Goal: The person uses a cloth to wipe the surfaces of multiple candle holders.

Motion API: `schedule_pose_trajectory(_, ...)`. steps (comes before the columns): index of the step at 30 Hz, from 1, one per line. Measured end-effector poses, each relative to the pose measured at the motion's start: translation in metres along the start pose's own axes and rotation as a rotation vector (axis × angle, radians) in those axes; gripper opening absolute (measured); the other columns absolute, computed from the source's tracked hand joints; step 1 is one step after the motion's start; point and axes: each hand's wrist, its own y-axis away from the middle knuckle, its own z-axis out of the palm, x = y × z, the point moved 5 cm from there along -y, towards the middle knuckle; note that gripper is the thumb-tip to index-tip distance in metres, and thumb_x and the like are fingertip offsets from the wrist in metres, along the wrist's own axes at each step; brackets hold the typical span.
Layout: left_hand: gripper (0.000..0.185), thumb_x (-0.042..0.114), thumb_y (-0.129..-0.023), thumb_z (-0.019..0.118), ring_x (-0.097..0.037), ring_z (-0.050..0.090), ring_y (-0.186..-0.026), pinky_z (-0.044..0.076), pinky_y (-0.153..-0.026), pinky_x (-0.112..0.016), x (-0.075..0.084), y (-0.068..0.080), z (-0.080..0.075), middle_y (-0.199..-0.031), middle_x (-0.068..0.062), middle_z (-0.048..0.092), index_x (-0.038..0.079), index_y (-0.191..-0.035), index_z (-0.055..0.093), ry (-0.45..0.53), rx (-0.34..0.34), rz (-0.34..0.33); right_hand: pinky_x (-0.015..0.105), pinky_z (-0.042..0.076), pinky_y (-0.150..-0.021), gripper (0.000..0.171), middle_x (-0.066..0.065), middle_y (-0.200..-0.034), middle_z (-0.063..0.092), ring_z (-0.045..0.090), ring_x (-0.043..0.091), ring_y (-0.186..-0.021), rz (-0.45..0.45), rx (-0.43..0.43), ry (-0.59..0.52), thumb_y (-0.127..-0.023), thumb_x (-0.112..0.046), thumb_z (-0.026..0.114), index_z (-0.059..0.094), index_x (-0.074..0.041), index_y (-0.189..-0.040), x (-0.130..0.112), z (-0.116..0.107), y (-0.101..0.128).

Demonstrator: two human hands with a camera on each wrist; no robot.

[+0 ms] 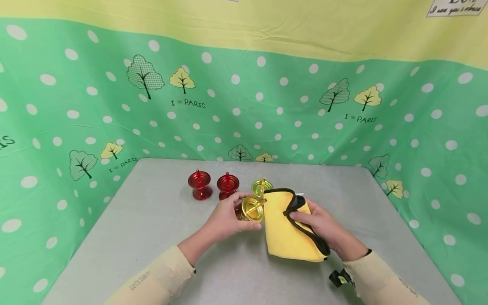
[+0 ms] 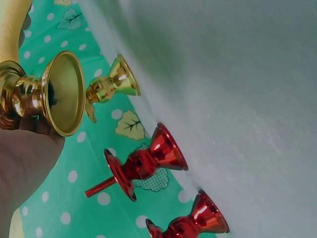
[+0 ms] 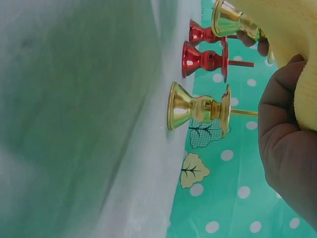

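Your left hand point(image 1: 225, 218) grips the gold candlestick point(image 1: 251, 208) by its waist; your right hand point(image 1: 322, 226) pinches the soft yellow cloth point(image 1: 284, 231). The candlestick looks light, rigid and slick: keep to the stem, clear of the spike.

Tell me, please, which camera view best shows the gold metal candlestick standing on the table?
The right wrist view: the standing gold metal candlestick shows whole, base to spike. The left wrist view shows it smaller; in the head view the yellow cloth hides its lower part.
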Motion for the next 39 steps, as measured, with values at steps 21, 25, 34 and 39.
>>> schedule_pose_trajectory(21,0.085,0.032,-0.075,0.100,-0.017,0.070,-0.112,0.059,-0.096,-0.040,-0.006,0.000,0.001,-0.126,-0.006,0.076,0.013,-0.147,0.059,0.002,-0.037,-0.060,0.008,0.042,-0.099,0.048,0.025,-0.175,0.026,0.028,0.024,-0.164,-0.597,0.252,0.688,-0.099,0.016,0.055,0.077,-0.017,-0.127,-0.014,0.017,0.008)
schedule_pose_trajectory(25,0.085,0.033,-0.075,0.100,-0.016,0.070,-0.109,0.060,-0.093,-0.037,-0.007,0.000,0.000,-0.123,-0.005,0.076,0.013,-0.147,0.059,0.007,-0.028,-0.063,0.026,0.049,-0.106,0.033,0.015,-0.171,0.040,0.037,0.040,-0.159,-0.410,0.265,0.624,-0.104,-0.009,0.067,0.077,-0.024,-0.132,-0.009,0.010,0.005)
schedule_pose_trajectory(34,0.091,0.035,-0.071,0.102,-0.023,0.070,-0.123,0.058,-0.104,-0.046,-0.003,-0.001,-0.003,-0.134,-0.005,0.073,0.014,-0.148,0.059,-0.058,-0.005,-0.029,0.037,0.066,-0.078,0.066,0.020,-0.134,0.065,0.079,0.023,-0.090,-0.116,0.190,0.167,-0.094,-0.016,0.083,0.056,-0.016,-0.154,-0.003,0.010,0.002)
schedule_pose_trajectory(39,0.088,0.031,-0.071,0.102,-0.023,0.069,-0.124,0.057,-0.106,-0.047,-0.003,0.001,-0.005,-0.135,-0.002,0.073,0.017,-0.146,0.060,-0.040,0.010,-0.038,0.041,0.067,-0.084,0.069,0.009,-0.130,0.067,0.080,0.023,-0.099,-0.105,0.114,0.012,-0.094,-0.007,0.080,0.051,-0.017,-0.156,-0.002,0.014,0.001)
